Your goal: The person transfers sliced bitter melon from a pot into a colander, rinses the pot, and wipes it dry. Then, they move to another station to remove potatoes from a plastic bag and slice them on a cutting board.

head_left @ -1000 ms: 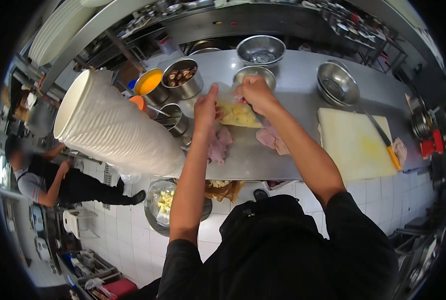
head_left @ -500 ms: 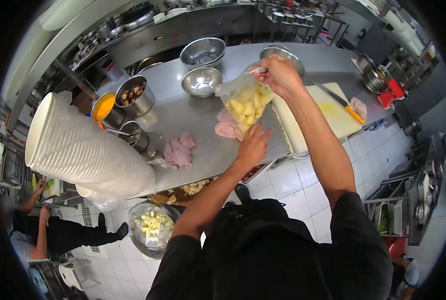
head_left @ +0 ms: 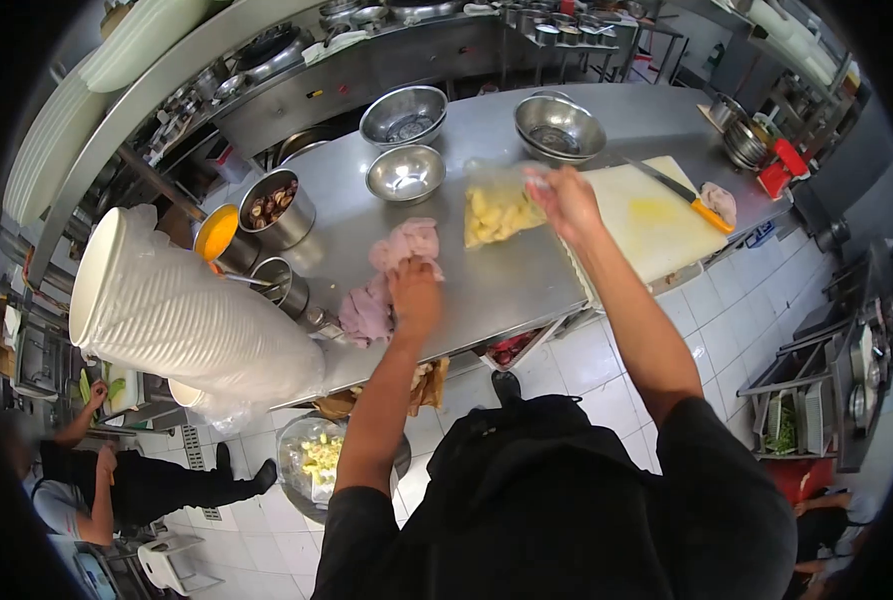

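Observation:
On the steel counter, my left hand (head_left: 415, 296) rests on pale pink meat (head_left: 406, 243), its fingertips hidden against it. Another pink piece (head_left: 366, 314) lies beside that hand, toward the counter's front edge. My right hand (head_left: 568, 205) has its fingers closed at the right side of a clear plastic bag (head_left: 496, 208) of yellow chunks, slightly blurred. To its right, a knife with an orange handle (head_left: 711, 216) lies across a white cutting board (head_left: 656, 225).
Metal bowls (head_left: 406, 173) and a colander (head_left: 559, 128) stand at the back. Pots, one of orange liquid (head_left: 216, 232), stand left, behind stacked white containers (head_left: 196, 310). A co-worker (head_left: 96, 480) is at lower left. A bin (head_left: 311, 460) is below the counter.
My left hand has moved left with the pink meat, from beside the bag to the other piece. The bag has come down onto the counter, and my right hand is lower.

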